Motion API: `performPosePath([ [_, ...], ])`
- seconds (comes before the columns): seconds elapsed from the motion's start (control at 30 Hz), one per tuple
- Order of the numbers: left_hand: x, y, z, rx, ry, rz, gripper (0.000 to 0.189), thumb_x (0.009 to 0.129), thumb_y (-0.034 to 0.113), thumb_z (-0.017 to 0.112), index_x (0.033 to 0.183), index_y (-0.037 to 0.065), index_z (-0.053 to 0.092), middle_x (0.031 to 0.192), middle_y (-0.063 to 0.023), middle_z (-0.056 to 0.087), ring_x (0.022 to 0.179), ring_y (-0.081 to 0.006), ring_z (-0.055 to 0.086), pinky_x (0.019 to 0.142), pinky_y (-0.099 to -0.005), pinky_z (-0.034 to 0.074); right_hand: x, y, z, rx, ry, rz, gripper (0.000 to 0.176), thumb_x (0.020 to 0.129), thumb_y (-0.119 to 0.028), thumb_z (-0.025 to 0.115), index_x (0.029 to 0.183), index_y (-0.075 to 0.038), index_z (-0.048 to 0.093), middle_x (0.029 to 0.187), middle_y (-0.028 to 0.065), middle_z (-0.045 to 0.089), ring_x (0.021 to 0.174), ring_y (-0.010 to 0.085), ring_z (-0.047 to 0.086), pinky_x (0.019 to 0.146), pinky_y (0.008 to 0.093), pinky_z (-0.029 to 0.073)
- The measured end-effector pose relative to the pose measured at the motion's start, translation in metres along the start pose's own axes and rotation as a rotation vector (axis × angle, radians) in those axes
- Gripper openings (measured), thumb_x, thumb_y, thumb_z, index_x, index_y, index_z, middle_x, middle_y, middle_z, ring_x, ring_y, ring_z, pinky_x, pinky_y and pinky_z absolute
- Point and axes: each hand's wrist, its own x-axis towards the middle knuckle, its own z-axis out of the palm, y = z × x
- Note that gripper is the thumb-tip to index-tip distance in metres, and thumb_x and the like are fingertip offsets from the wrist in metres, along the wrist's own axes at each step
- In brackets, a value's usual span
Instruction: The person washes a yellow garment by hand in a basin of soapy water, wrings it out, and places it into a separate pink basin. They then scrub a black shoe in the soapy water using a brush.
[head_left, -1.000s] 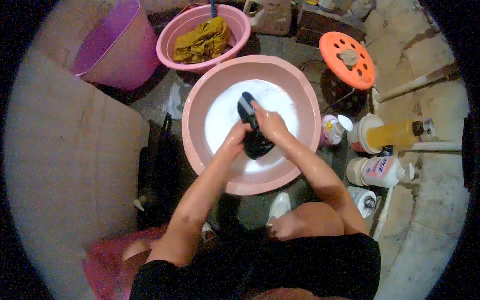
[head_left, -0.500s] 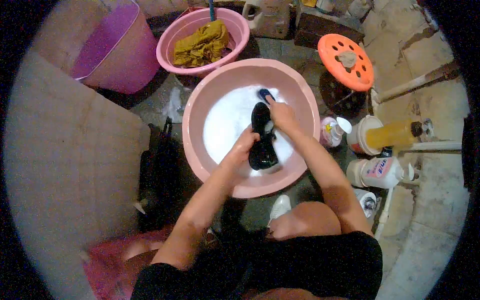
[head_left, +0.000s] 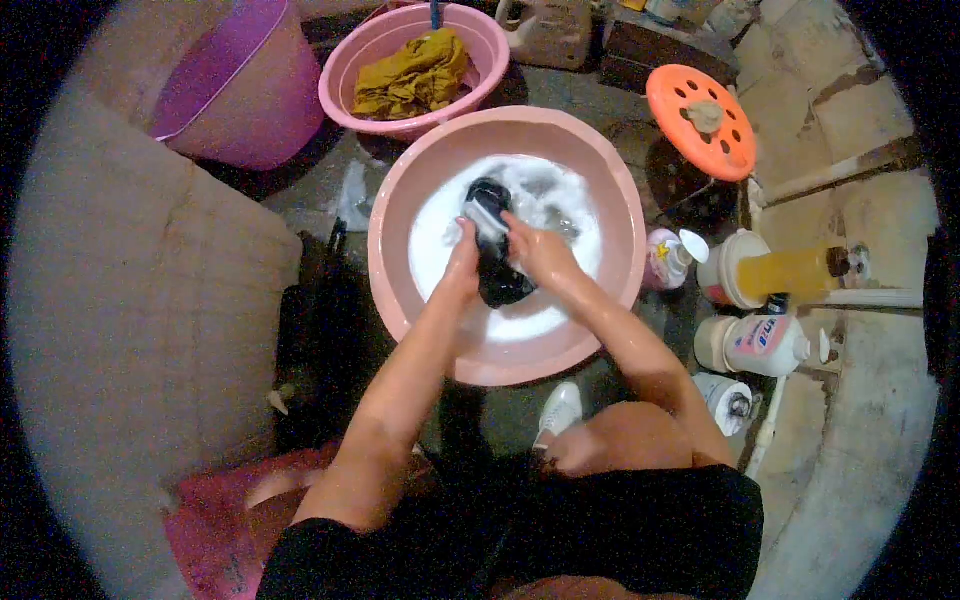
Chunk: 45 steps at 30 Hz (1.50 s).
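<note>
Off to the far left of the fingers stands a purple bucket (head_left: 240,90), and beyond them a small pink basin (head_left: 495,60) holds a yellow cloth (head_left: 415,70). Closer in, the left hand (head_left: 462,262) and right hand (head_left: 540,252) both curl their fingers tightly around a dark item (head_left: 497,285), gripped between them over the foamy water of the large pink basin (head_left: 392,262). Right of the fingers sit an orange stool (head_left: 733,150) and several bottles (head_left: 760,342).

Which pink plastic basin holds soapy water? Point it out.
The large pink plastic basin in front, foam-filled; the smaller pink basin behind it holds only mustard-yellow cloth.
</note>
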Motion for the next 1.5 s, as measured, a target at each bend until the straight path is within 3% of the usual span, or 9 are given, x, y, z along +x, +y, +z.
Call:
performPosePath([
  [0.03,0.005,-0.002,-0.006,-0.150,-0.347,-0.083,0.068,0.088,0.062,0.028,0.120,0.005,0.048,0.102,-0.0102,0.059,0.091,-0.0222,0.059,0.082,-0.0360,0.050,0.012,-0.005,-0.009,-0.003,0.007,-0.005,0.040,0.091,-0.020,0.044,0.129,-0.008,0.044,0.087,0.0214,0.064,0.079,0.0408,0.061,0.070,0.0492,0.049],
  [0.13,0.000,-0.018,0.012,0.091,-0.073,-0.037,0.069,0.088,0.062,0.028,0.122,0.004,0.046,0.102,-0.0105,0.060,0.091,-0.0230,0.059,0.082,-0.0364,0.050,0.019,-0.010,-0.019,-0.233,0.086,0.126,0.038,0.094,-0.026,0.041,0.129,-0.014,0.048,0.091,0.0218,0.064,0.081,0.0373,0.062,0.073,0.0427,0.048],
  [0.27,0.002,-0.001,-0.006,0.132,0.080,0.088,0.074,0.088,0.065,0.021,0.117,0.004,0.052,0.097,-0.0135,0.064,0.088,-0.0272,0.063,0.079,-0.0388,0.052,-0.015,-0.016,0.005,0.244,0.038,0.078,0.036,0.090,-0.022,0.043,0.124,-0.013,0.053,0.086,0.0292,0.060,0.081,0.0393,0.062,0.074,0.0458,0.048],
  [0.47,0.009,0.002,-0.013,0.027,0.066,0.043,0.057,0.093,0.052,0.032,0.119,0.006,0.051,0.108,-0.0131,0.061,0.098,-0.0276,0.059,0.087,-0.0417,0.048,-0.042,-0.036,-0.010,0.109,-0.026,0.099,0.037,0.092,-0.020,0.045,0.128,-0.016,0.050,0.078,0.0273,0.062,0.074,0.0357,0.064,0.070,0.0365,0.048],
  [0.73,-0.017,0.008,0.015,0.176,-0.170,0.034,0.055,0.094,0.049,0.035,0.123,0.005,0.049,0.108,-0.0143,0.062,0.095,-0.0284,0.061,0.084,-0.0420,0.049,-0.006,-0.014,-0.044,0.183,0.428,0.162,0.038,0.091,-0.020,0.047,0.129,-0.014,0.049,0.080,0.0213,0.064,0.079,0.0261,0.065,0.070,0.0337,0.048],
  [0.93,-0.018,0.023,0.011,-0.112,-0.249,0.081,0.062,0.093,0.053,0.028,0.128,0.004,0.044,0.117,-0.0169,0.058,0.099,-0.0293,0.059,0.086,-0.0420,0.048,-0.071,-0.051,-0.070,-0.097,-0.057,0.121,0.037,0.089,-0.021,0.047,0.126,-0.016,0.052,0.081,0.0246,0.062,0.075,0.0405,0.061,0.068,0.0482,0.047],
  [1.1,-0.019,0.013,0.011,-0.064,-0.381,0.062,0.064,0.092,0.055,0.030,0.129,0.005,0.043,0.112,-0.0131,0.060,0.099,-0.0264,0.059,0.091,-0.0406,0.045,-0.053,-0.051,-0.060,-0.110,-0.062,0.055,0.034,0.089,-0.019,0.048,0.121,-0.017,0.057,0.081,0.0259,0.061,0.077,0.0410,0.060,0.071,0.0431,0.047],
  [1.33,-0.004,-0.011,0.011,0.062,-0.092,0.126,0.050,0.092,0.051,0.038,0.118,0.011,0.052,0.104,-0.0101,0.061,0.091,-0.0228,0.061,0.083,-0.0391,0.049,0.004,-0.030,-0.016,0.004,0.120,0.185,0.039,0.091,-0.020,0.044,0.128,-0.008,0.048,0.086,0.0295,0.060,0.083,0.0425,0.060,0.076,0.0434,0.048],
  [1.5,-0.038,0.023,0.019,0.103,-0.041,0.016,0.052,0.096,0.048,0.029,0.120,0.005,0.047,0.102,-0.0148,0.059,0.085,-0.0249,0.060,0.074,-0.0380,0.053,-0.036,-0.033,-0.022,0.066,-0.170,0.123,0.038,0.091,-0.021,0.041,0.125,-0.007,0.051,0.094,0.0299,0.059,0.092,0.0360,0.063,0.080,0.0404,0.048],
])
